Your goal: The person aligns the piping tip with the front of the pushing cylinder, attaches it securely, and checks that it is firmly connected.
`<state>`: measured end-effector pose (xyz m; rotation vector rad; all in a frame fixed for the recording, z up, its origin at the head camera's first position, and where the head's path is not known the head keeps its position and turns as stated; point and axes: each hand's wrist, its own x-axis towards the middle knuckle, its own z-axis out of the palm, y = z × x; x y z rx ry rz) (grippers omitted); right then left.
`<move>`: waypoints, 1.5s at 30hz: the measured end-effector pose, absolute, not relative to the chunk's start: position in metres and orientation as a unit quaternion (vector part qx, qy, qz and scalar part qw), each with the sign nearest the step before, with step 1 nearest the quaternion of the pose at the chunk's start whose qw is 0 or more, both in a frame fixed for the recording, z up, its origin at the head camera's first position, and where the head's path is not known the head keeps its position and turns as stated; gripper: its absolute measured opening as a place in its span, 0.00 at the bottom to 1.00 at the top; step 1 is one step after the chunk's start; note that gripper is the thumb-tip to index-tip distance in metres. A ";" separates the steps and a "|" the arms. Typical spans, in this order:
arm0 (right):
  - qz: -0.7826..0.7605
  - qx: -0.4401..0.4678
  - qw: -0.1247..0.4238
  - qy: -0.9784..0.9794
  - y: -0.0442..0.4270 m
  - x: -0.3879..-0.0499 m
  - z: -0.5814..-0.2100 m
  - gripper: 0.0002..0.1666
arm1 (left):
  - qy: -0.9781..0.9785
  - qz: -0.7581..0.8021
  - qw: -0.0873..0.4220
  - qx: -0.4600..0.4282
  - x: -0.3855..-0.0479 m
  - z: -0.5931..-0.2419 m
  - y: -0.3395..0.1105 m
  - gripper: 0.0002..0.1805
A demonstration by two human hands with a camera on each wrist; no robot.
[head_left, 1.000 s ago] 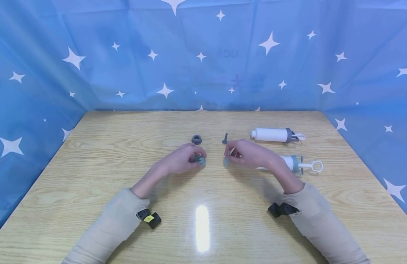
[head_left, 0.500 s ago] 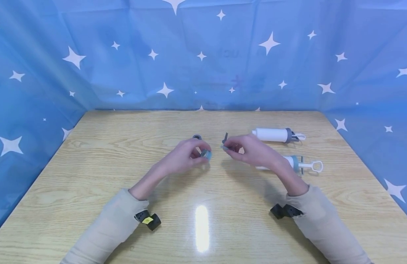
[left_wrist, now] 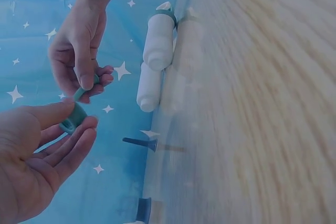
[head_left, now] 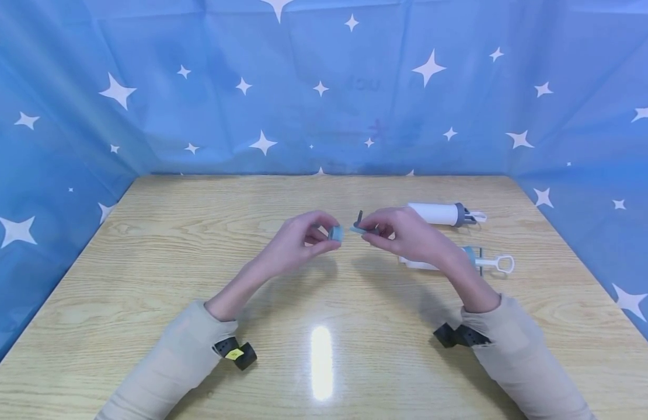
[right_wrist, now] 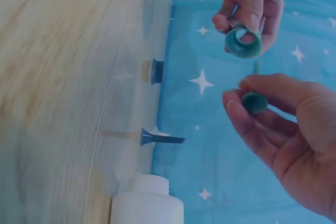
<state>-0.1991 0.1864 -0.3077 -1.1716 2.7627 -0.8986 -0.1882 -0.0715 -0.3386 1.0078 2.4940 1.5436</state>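
My left hand (head_left: 295, 244) pinches a teal ring-shaped cap (head_left: 335, 233) between thumb and fingers, above the table. In the right wrist view the cap (right_wrist: 243, 42) shows its round opening. My right hand (head_left: 408, 234) pinches a small teal piece with a thin stem (head_left: 357, 230); its round base (right_wrist: 254, 102) shows in the right wrist view. The stem points toward the cap with a small gap in the head view; in the left wrist view the stemmed piece (left_wrist: 85, 88) looks close to the cap (left_wrist: 74, 118), and contact cannot be told.
A dark stemmed piece (head_left: 359, 217) stands behind my right fingertips. The dark ring (right_wrist: 157, 72) stands on the table, hidden in the head view by my left hand. At the right lie a white tube with grey collar (head_left: 434, 214) and one with teal collar (head_left: 470, 255).
Both hands have risen and moved away from me, each carrying its teal piece. The left hand has also shifted right, and the stem now points left toward the cap.
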 end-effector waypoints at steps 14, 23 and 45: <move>-0.326 -0.381 -0.020 0.865 0.177 -0.188 -0.303 0.05 | 0.773 0.542 0.022 0.328 -0.180 -0.333 -0.065 0.17; -0.334 -0.406 -0.045 0.850 0.174 -0.183 -0.302 0.06 | 0.754 0.569 0.018 0.328 -0.175 -0.330 -0.062 0.17; -0.416 -0.429 -0.078 0.798 0.176 -0.180 -0.300 0.14 | 0.716 0.621 0.022 0.318 -0.168 -0.320 -0.063 0.17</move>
